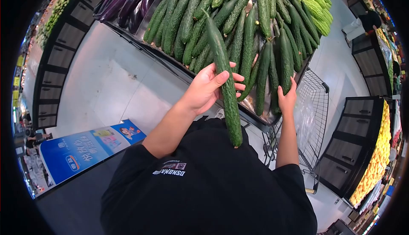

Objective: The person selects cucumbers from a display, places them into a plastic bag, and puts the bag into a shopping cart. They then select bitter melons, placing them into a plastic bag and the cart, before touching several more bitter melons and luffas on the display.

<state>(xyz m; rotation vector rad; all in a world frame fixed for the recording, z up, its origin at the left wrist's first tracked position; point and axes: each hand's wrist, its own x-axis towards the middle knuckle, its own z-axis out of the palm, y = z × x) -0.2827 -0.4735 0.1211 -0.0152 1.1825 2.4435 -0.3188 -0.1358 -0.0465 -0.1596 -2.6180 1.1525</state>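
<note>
My left hand (208, 88) is closed round a long dark-green cucumber (226, 79), thumb across the front and fingers behind. The cucumber is held lengthwise in front of my chest, its thin stem end pointing toward the display and its blunt end toward me. At the near right corner of the pile, my right hand (287, 96) grips the lower end of another cucumber (286, 60), which still lies among the others. Several ridged cucumbers (191, 22) are heaped on a metal-lined display stand (268, 116), stems and tips mostly facing me.
Purple eggplants (130, 1) lie left of the cucumbers, and light-green leafy-looking vegetables (317, 7) lie to the right. A wire shopping cart (313, 107) with plastic bags stands by my right arm. A blue sign (91, 147) is at left; yellow fruit (372, 156) fills a stand at right.
</note>
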